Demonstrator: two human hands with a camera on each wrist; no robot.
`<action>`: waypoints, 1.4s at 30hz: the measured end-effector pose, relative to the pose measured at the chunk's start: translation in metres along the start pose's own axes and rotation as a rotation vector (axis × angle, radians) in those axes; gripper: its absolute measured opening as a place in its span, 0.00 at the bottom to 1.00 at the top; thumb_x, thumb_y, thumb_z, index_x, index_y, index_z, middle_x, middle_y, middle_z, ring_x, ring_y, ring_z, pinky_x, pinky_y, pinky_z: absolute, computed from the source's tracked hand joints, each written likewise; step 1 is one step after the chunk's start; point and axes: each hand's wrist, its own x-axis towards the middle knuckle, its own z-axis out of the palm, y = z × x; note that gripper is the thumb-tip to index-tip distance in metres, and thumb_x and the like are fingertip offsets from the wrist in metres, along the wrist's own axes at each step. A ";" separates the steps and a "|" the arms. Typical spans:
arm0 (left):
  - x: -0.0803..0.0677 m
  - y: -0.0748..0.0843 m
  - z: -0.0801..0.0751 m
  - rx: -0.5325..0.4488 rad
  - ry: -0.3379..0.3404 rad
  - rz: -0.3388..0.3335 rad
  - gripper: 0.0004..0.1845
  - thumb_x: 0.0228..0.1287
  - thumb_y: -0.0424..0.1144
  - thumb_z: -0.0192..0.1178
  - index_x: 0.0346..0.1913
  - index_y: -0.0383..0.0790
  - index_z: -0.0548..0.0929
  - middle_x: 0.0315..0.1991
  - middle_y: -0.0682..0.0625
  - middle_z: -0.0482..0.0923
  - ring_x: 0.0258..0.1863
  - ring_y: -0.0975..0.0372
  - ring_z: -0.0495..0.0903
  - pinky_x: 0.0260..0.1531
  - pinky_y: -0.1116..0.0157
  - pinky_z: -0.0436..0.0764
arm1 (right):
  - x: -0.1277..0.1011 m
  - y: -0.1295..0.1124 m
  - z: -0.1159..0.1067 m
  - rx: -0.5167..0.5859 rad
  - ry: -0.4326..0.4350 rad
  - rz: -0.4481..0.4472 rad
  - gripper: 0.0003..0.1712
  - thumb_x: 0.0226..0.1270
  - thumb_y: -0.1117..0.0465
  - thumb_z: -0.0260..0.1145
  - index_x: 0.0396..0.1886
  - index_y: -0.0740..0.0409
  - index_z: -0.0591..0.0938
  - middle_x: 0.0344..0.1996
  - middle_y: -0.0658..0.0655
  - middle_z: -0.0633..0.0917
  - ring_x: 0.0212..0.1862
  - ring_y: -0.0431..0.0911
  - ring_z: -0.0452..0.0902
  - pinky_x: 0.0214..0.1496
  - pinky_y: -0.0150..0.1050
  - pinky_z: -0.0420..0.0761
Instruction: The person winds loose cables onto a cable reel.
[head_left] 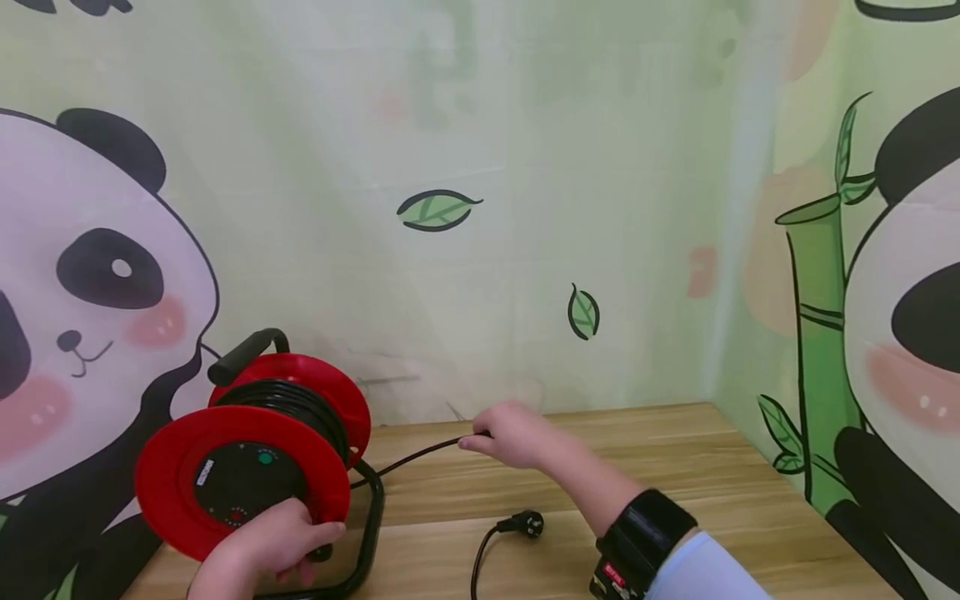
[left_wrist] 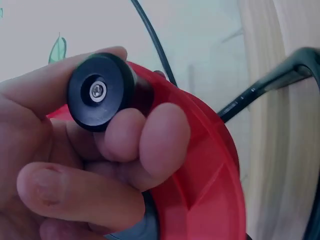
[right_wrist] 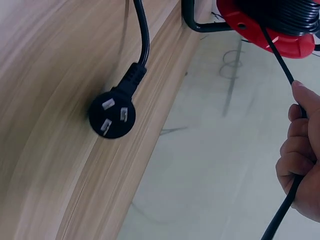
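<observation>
While curled tight around the black crank knob [left_wrist: 100, 90] of the red cable reel [head_left: 247, 454], standing at the near left of the wooden table [head_left: 675, 467], left hand [head_left: 262, 554]. Farther right, right hand [head_left: 513, 435] fisted around the black cable [head_left: 412, 457] running from the reel. Nearer, lying flat, black plug [head_left: 525, 524].

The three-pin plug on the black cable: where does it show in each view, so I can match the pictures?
Head: three-pin plug lies on the wooden table, bottom centre, near the right wrist.
Left wrist: not in it.
Right wrist: left of centre, pins facing the camera.
Shared landmark: the red cable reel.
</observation>
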 end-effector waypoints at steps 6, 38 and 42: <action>0.004 -0.014 0.001 -0.038 -0.037 -0.043 0.17 0.70 0.47 0.64 0.30 0.36 0.85 0.20 0.46 0.81 0.15 0.61 0.70 0.25 0.67 0.70 | 0.006 -0.010 0.005 0.007 -0.029 0.002 0.25 0.77 0.48 0.62 0.17 0.48 0.73 0.15 0.43 0.70 0.20 0.37 0.64 0.28 0.34 0.69; 0.010 -0.093 -0.025 -0.161 -0.113 -0.042 0.15 0.68 0.45 0.66 0.29 0.37 0.86 0.16 0.54 0.73 0.14 0.65 0.67 0.24 0.69 0.68 | 0.041 -0.059 0.035 0.044 -0.114 -0.049 0.23 0.79 0.51 0.60 0.20 0.50 0.73 0.15 0.44 0.68 0.18 0.35 0.63 0.24 0.30 0.68; 0.004 -0.108 -0.032 -0.270 -0.145 0.008 0.12 0.70 0.41 0.64 0.34 0.35 0.87 0.18 0.55 0.74 0.15 0.65 0.69 0.26 0.69 0.69 | 0.045 -0.067 0.043 0.027 -0.122 -0.052 0.22 0.79 0.51 0.60 0.20 0.49 0.75 0.15 0.44 0.69 0.19 0.36 0.64 0.24 0.30 0.69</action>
